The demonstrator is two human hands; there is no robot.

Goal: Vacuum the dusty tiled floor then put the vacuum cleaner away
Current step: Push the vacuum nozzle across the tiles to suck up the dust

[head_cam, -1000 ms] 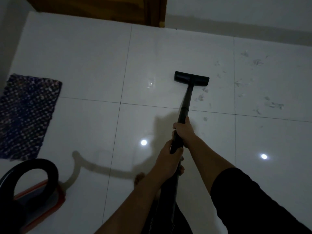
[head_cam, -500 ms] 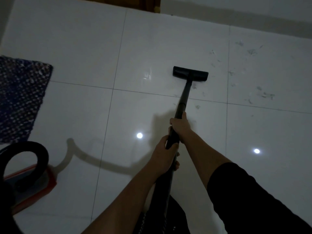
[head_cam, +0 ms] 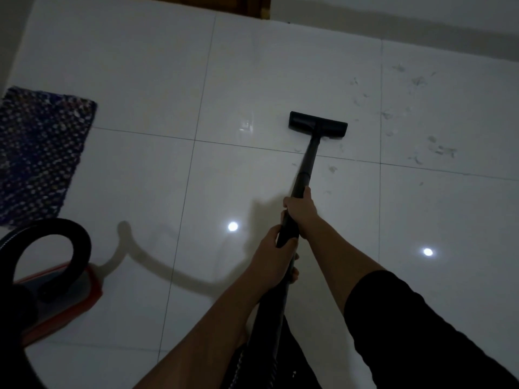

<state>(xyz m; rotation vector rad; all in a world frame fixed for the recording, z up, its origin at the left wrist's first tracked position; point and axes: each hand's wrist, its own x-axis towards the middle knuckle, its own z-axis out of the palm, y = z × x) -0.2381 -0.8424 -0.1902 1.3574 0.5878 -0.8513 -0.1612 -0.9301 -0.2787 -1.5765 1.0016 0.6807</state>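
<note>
A black vacuum wand [head_cam: 307, 164] runs from my hands out to a flat black floor head [head_cam: 318, 125] resting on the white tiled floor [head_cam: 140, 175]. My right hand [head_cam: 302, 210] grips the wand higher up; my left hand [head_cam: 273, 259] grips it just below, closer to my body. Scraps of dust and debris [head_cam: 438, 148] lie scattered on the tiles to the right of the head, and a few small bits [head_cam: 332, 169] sit beside the wand. The vacuum's body [head_cam: 60, 299], red-edged, stands at the lower left with its black hose [head_cam: 70, 237] looping above it.
A dark woven mat [head_cam: 39, 155] lies on the floor at the left. A wall base [head_cam: 393, 26] runs along the far side, with a wooden door frame [head_cam: 261, 7] at the top. Ceiling lights reflect off the glossy tiles.
The floor head has shifted slightly along the tile just beyond the grout line, and some debris beside it is gone. Both hands keep their grip on the wand.
</note>
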